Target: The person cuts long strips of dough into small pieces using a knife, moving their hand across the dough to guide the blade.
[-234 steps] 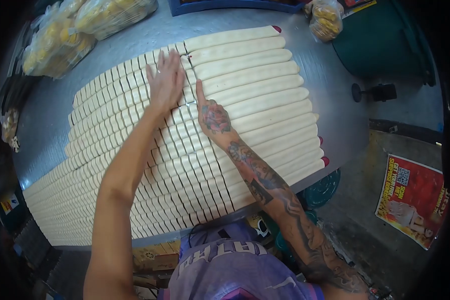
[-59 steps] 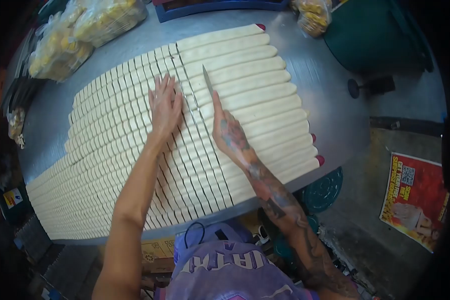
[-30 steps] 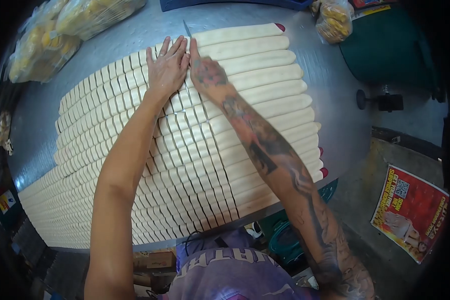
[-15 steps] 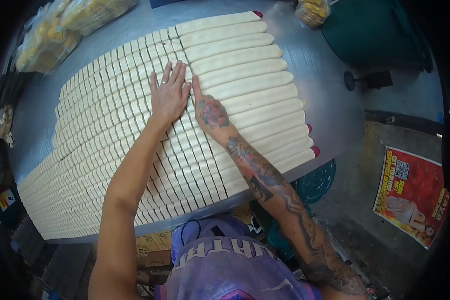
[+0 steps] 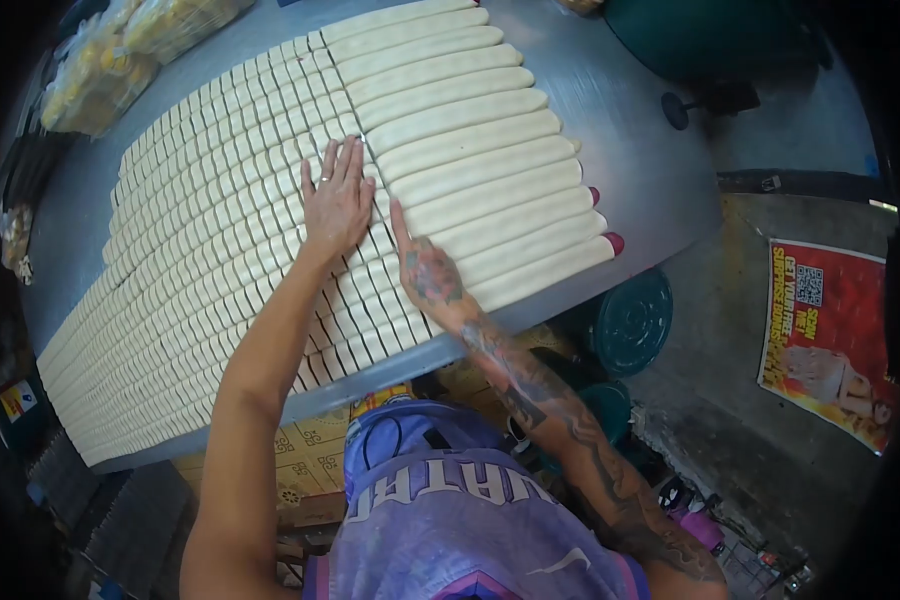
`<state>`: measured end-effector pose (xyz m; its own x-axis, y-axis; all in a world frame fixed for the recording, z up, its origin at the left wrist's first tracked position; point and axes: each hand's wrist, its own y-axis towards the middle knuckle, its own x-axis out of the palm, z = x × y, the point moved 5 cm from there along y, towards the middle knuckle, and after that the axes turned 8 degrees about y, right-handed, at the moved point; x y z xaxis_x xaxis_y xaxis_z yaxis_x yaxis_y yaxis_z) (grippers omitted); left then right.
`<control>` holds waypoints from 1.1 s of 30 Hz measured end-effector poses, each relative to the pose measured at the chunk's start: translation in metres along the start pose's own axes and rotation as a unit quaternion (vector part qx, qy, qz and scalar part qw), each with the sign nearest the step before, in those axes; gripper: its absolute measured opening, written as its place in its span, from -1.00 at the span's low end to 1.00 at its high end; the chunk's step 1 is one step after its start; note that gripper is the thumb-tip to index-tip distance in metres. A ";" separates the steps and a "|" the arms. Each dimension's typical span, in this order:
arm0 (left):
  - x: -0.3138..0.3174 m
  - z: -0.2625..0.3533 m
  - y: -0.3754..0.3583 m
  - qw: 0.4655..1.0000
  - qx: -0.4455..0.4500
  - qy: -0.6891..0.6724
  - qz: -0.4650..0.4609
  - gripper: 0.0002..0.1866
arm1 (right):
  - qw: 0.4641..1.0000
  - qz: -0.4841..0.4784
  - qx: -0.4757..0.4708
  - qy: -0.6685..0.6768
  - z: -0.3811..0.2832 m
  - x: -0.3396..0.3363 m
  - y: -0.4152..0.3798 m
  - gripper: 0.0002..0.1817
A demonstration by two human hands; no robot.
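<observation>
Long pale dough rolls [image 5: 460, 147] lie side by side on a metal table, their left lengths cut into rows of short pieces [image 5: 205, 215]. My left hand [image 5: 338, 208] rests flat on the cut rows, fingers stretched forward, with a ring on one finger. Just right of it, my right hand [image 5: 432, 268] is closed with its index finger pointing forward along the newest cut line. Under that finger runs a thin blade [image 5: 371, 155], seemingly of a knife; its handle is hidden in the hand. Dark gaps separate the cut pieces.
Plastic bags of yellow items [image 5: 100, 75] sit at the far left of the metal table [image 5: 630, 150]. A dark green bin [image 5: 715, 40] stands at the upper right. Below the table's right edge is a round green lid [image 5: 632, 322]. A red poster [image 5: 828, 340] hangs at right.
Both hands have moved toward my body along the dough, the right one following the cut line. A longer dark gap now shows beyond the fingers. The view has shifted slightly.
</observation>
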<state>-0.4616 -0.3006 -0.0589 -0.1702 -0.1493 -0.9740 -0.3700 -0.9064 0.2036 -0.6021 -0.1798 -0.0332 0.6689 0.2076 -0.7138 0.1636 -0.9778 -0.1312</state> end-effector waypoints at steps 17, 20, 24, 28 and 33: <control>-0.021 0.080 -0.127 0.998 -0.049 -0.023 -0.020 -0.29 | 0.992 -0.068 0.095 -0.047 0.017 0.020 -0.186 -0.02; -0.029 0.117 -0.170 0.993 -0.013 -0.063 -0.100 -0.29 | 0.998 0.022 0.038 -0.045 0.017 0.022 -0.197 0.02; -0.022 0.135 -0.200 0.999 -0.015 -0.012 -0.039 -0.28 | 0.956 -0.008 0.049 -0.288 0.030 0.050 -0.248 0.09; -0.025 0.132 -0.197 0.998 -0.017 -0.029 -0.049 -0.28 | 0.988 -0.088 0.051 0.112 0.053 0.037 -0.344 -0.05; -0.036 0.114 -0.180 0.981 -0.060 -0.163 -0.085 -0.31 | 0.993 -0.079 0.083 0.033 -0.013 -0.055 -0.261 -0.12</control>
<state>-0.4927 -0.0867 -0.0491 -0.4053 0.1255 -0.9055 -0.3118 -0.9501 0.0078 -0.6717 0.0649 0.0494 0.6915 0.3550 -0.6291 0.1529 -0.9231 -0.3529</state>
